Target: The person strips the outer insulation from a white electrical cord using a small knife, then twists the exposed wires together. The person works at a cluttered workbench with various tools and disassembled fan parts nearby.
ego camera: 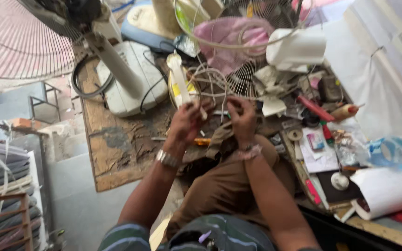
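White wires loop between the two hands, and the blur makes it hard to count the strands or follow where they end among the clutter behind. Head view, looking down: the left hand is curled shut around a pale, slim plastic piece with a rounded tip and a yellow patch on it. Its lower end is hidden inside the fist. That piece runs long and narrow, pointing up and away from the person, tilted slightly left, toward the fan base. The right hand is closed too, fingers pinched on the wires just beside the left hand; exactly which strand it grips is hard to tell. Both hands hover over the worn wooden board, above the person's brown-clad knee. A metal watch sits on the left wrist. A wire fan guard with pink cloth inside lies just behind the wires, cut off at the top edge. A red-handled tool rests well off to the right among papers.
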